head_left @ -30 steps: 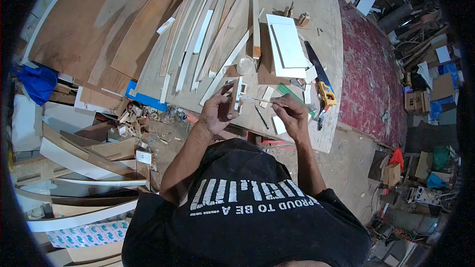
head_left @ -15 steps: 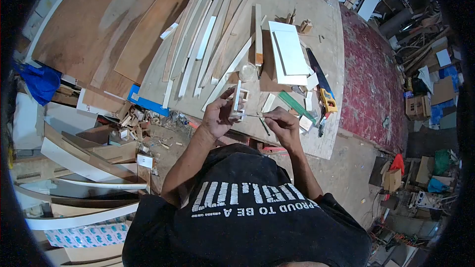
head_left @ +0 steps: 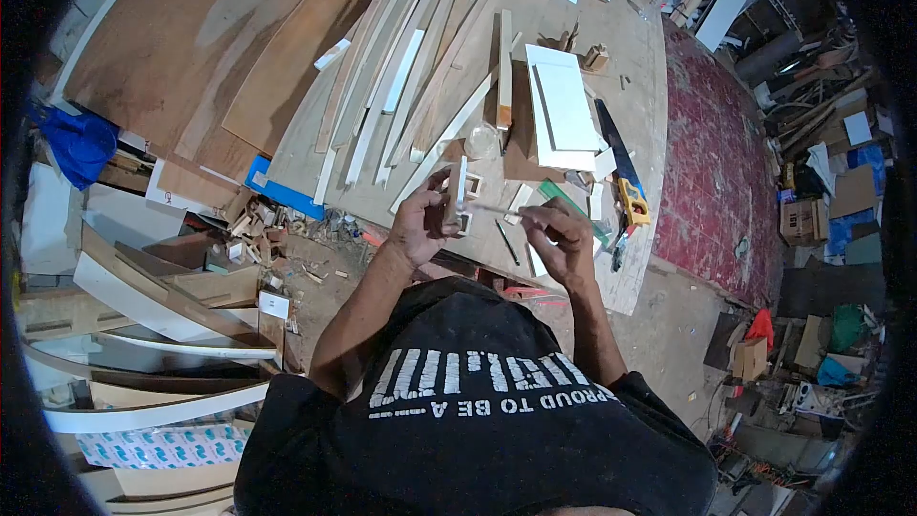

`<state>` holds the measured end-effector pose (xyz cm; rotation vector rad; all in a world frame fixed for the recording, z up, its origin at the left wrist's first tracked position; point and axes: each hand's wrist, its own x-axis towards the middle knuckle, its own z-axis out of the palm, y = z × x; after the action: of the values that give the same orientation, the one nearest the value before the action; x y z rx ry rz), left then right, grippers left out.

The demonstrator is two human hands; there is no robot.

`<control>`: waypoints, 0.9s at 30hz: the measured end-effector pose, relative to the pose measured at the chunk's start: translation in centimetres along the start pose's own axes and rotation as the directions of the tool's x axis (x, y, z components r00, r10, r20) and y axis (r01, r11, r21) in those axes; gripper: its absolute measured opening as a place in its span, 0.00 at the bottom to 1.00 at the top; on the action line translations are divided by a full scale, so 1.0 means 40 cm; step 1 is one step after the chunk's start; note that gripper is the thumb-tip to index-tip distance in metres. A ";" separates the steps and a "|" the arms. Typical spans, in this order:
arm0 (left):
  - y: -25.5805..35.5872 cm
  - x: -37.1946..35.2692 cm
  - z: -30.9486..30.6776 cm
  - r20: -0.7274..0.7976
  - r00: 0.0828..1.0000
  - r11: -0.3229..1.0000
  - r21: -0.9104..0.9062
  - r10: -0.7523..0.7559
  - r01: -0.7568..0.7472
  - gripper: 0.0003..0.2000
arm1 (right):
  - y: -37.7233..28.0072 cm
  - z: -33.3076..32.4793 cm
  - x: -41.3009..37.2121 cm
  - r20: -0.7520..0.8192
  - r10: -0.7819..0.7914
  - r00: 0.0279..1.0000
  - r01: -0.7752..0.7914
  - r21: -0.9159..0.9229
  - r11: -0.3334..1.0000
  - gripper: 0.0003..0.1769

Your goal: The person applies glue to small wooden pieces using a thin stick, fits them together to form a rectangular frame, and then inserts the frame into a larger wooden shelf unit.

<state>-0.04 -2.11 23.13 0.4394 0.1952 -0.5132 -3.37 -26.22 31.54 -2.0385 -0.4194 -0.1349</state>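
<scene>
My left hand (head_left: 420, 227) is closed around a small white-faced wooden piece (head_left: 459, 183) held upright over the near edge of the workbench (head_left: 611, 33). Between the fingers of my right hand (head_left: 561, 232) is a thin stick (head_left: 493, 210), its far end right at the piece's face. Beyond my hands stands a round clear container (head_left: 480, 141). A dark pencil (head_left: 507, 242) lies on the bench between my hands. Close to my right hand are a green strip (head_left: 557, 193) and small white offcuts (head_left: 520, 199).
A handsaw (head_left: 630, 199) with a yellow handle lies at the bench's right side, beside stacked white panels (head_left: 564, 105). Long wooden strips (head_left: 420, 67) cover the left part. Curved white-edged boards (head_left: 162, 416) and wood scraps fill the floor at left. A red board (head_left: 712, 134) is at right.
My right hand has shifted slightly to the right, and the stick's end has risen along the piece's face. My left hand keeps its hold in nearly the same place.
</scene>
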 end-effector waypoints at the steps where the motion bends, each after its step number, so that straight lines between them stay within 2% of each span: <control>1: -0.002 0.001 -0.003 0.001 1.000 1.000 0.000 -0.001 0.001 0.25 | 0.010 0.003 0.004 -0.038 0.017 0.999 -0.018 -0.025 1.000 0.10; 2: -0.004 0.001 -0.006 0.005 1.000 1.000 -0.002 0.002 -0.002 0.26 | 0.015 0.006 0.007 -0.078 0.034 0.996 -0.038 -0.049 0.998 0.10; 3: -0.002 0.000 0.000 0.009 1.000 1.000 -0.005 0.006 -0.006 0.26 | 0.003 0.004 0.011 -0.015 0.043 0.999 -0.044 -0.064 0.997 0.10; 4: -0.002 -0.002 0.007 0.010 1.000 1.000 -0.004 0.006 -0.006 0.26 | 0.002 0.006 0.009 -0.016 0.042 0.999 -0.043 -0.065 0.997 0.10; 6: -0.003 -0.006 0.022 -0.069 0.997 0.999 0.026 0.019 -0.018 0.25 | 0.000 0.013 0.001 0.072 -0.070 0.995 0.071 -0.014 0.997 0.10; 8: -0.002 -0.012 0.020 -0.065 0.998 1.000 -0.029 0.004 -0.005 0.24 | 0.003 0.015 -0.002 0.060 -0.058 0.997 0.056 0.028 0.998 0.10; 10: 0.001 -0.019 0.008 -0.059 0.998 0.997 -0.080 -0.009 0.004 0.24 | 0.015 0.018 -0.003 -0.065 0.112 0.992 -0.103 0.135 0.986 0.10; 12: 0.000 -0.016 -0.006 0.071 0.996 0.983 -0.177 -0.044 0.056 0.23 | 0.022 0.025 -0.006 -0.047 0.120 0.992 -0.111 0.150 0.982 0.10; 14: -0.001 -0.012 -0.008 0.122 0.991 0.978 -0.192 -0.063 0.086 0.22 | 0.039 0.050 -0.011 0.029 0.023 0.999 -0.028 0.197 0.980 0.10; 16: -0.004 -0.018 -0.008 0.164 0.983 0.971 -0.210 -0.084 0.118 0.22 | 0.056 0.074 -0.011 0.024 0.041 0.999 -0.045 0.217 0.975 0.09; 18: -0.009 -0.027 -0.004 0.147 0.983 0.970 -0.198 -0.111 0.139 0.21 | 0.103 0.101 0.001 -0.133 0.079 0.988 -0.040 0.276 0.960 0.09; 19: -0.012 -0.032 0.001 0.146 0.983 0.970 -0.199 -0.113 0.141 0.21 | 0.117 0.107 0.007 -0.176 0.101 0.979 -0.029 0.373 0.927 0.08; 21: -0.012 -0.040 0.011 0.285 0.952 0.956 -0.230 -0.115 0.185 0.21 | 0.141 0.111 0.025 -0.219 0.112 0.969 -0.031 0.342 0.939 0.08; 22: -0.011 -0.044 0.012 0.284 0.952 0.956 -0.230 -0.115 0.184 0.21 | 0.150 0.111 0.027 -0.262 0.121 0.958 -0.036 0.309 0.950 0.08; 23: -0.011 -0.047 0.013 0.295 0.947 0.952 -0.233 -0.125 0.198 0.20 | 0.157 0.108 0.024 -0.285 0.218 0.933 -0.124 0.313 0.942 0.08; 27: -0.011 -0.057 0.001 0.304 0.944 0.948 -0.241 -0.130 0.208 0.20 | 0.170 0.089 0.037 -0.331 0.261 0.907 -0.150 0.325 0.934 0.12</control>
<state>-2.22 -1.50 23.66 0.0776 0.0236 -0.7034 0.11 -25.68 24.56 -1.7007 0.0191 -0.3026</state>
